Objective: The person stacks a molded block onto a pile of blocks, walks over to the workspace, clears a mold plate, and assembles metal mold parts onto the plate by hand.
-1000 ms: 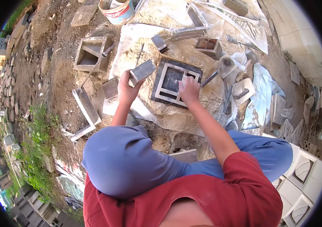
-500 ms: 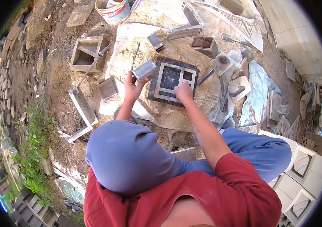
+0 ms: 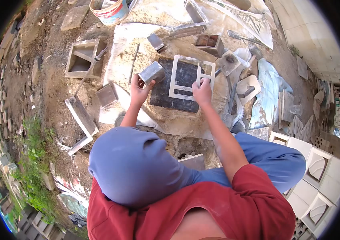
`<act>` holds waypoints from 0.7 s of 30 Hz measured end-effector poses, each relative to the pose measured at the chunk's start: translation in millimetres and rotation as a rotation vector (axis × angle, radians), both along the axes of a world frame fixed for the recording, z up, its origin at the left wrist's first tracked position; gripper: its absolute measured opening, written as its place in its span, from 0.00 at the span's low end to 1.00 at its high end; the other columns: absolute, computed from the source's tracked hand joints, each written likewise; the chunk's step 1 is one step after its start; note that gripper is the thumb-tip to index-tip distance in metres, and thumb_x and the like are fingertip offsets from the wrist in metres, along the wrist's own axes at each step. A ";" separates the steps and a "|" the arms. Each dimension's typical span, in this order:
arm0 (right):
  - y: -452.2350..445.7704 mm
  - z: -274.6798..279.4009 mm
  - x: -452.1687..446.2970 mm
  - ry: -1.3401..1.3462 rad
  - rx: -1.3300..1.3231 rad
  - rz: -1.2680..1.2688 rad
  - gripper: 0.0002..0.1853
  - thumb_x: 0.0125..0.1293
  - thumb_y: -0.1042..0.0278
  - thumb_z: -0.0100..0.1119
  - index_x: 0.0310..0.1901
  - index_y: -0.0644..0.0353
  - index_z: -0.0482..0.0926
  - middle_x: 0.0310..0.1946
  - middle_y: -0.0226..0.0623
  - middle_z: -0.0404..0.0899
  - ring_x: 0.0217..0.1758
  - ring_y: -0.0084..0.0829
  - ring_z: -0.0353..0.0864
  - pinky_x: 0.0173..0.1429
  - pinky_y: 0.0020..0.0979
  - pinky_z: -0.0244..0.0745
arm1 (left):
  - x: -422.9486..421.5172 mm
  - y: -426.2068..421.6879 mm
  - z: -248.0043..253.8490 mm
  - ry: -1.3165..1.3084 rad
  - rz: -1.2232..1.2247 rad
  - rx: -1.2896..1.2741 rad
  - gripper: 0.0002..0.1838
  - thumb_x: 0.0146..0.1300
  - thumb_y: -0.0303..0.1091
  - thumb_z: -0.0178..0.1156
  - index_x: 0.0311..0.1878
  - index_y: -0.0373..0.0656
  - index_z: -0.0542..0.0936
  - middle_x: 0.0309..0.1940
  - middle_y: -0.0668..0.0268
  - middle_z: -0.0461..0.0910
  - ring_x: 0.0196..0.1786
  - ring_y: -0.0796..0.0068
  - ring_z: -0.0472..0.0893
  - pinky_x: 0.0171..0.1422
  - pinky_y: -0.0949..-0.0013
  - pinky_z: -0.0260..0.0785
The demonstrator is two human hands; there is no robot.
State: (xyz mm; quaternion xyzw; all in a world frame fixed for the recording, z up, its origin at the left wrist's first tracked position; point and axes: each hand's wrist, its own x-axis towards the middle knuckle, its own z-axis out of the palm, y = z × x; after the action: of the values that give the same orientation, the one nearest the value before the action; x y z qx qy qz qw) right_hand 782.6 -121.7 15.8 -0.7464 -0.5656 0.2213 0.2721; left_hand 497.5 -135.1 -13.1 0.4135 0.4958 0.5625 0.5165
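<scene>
My left hand point(image 3: 140, 91) grips a grey metal box-shaped block point(image 3: 152, 73), fingers wrapped around its lower left side. In my right hand point(image 3: 202, 91) is a pale rectangular frame point(image 3: 172, 82) with inner crossbars, pinched at its lower right part. The frame is over the right side of a dark square plate point(image 3: 163, 96) and sticks out past its right edge. Light dust marks the dark plate, which lies on the sandy sheet. A smaller grey metal block point(image 3: 155, 41) rests just above the plate.
Box moulds point(image 3: 71, 72) point(image 3: 211, 45) lie left and upper right. A bucket point(image 3: 110, 14) stands at the top. An L-shaped metal piece point(image 3: 83, 124) is at left. A float point(image 3: 248, 91) and a hammer point(image 3: 254, 51) lie right, with pale blocks point(image 3: 302, 150) lower right.
My right hand has shifted the pale frame rightward off its central position on the dark plate, baring the plate's left part. My left hand still holds the metal block.
</scene>
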 end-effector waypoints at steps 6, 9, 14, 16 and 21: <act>5.0 15.5 11.3 0.097 0.036 -0.054 0.16 0.65 0.62 0.67 0.42 0.61 0.70 0.30 0.46 0.79 0.35 0.48 0.83 0.43 0.47 0.77 | 35.7 19.3 -14.8 0.167 0.028 0.071 0.27 0.61 0.38 0.78 0.55 0.38 0.73 0.46 0.59 0.83 0.51 0.72 0.83 0.55 0.66 0.76; 5.5 17.9 15.0 0.185 0.003 -0.085 0.15 0.65 0.63 0.68 0.41 0.62 0.71 0.29 0.42 0.78 0.33 0.40 0.82 0.42 0.42 0.77 | 58.9 18.1 -12.2 0.291 0.115 0.081 0.26 0.60 0.36 0.78 0.54 0.37 0.74 0.44 0.56 0.83 0.47 0.65 0.83 0.52 0.64 0.76; 0.2 27.2 26.8 0.186 -0.002 -0.077 0.13 0.66 0.66 0.65 0.41 0.62 0.70 0.29 0.38 0.78 0.32 0.33 0.81 0.37 0.39 0.77 | 74.5 12.1 -17.2 0.484 0.219 0.186 0.28 0.56 0.36 0.79 0.54 0.38 0.75 0.44 0.52 0.83 0.46 0.51 0.84 0.51 0.56 0.76; 0.5 33.1 28.4 0.525 -0.126 -0.113 0.09 0.67 0.70 0.58 0.44 0.61 0.69 0.30 0.37 0.78 0.30 0.30 0.80 0.31 0.36 0.78 | 72.6 11.1 -8.1 0.529 0.205 0.129 0.28 0.55 0.37 0.79 0.54 0.39 0.75 0.44 0.52 0.83 0.46 0.49 0.84 0.51 0.55 0.76; -3.4 20.6 37.7 0.766 -0.168 -0.053 0.09 0.66 0.75 0.49 0.47 0.62 0.68 0.34 0.39 0.77 0.30 0.29 0.80 0.28 0.35 0.80 | 65.7 7.4 -8.2 0.557 0.121 0.056 0.26 0.56 0.39 0.78 0.51 0.40 0.74 0.43 0.51 0.83 0.45 0.46 0.84 0.50 0.53 0.76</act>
State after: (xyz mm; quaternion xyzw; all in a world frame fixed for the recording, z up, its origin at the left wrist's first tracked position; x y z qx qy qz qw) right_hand 820.3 -125.1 36.5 -0.6438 -0.3837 0.5223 0.4068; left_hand 563.2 -127.7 -21.3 0.5359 0.6267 0.4703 0.3144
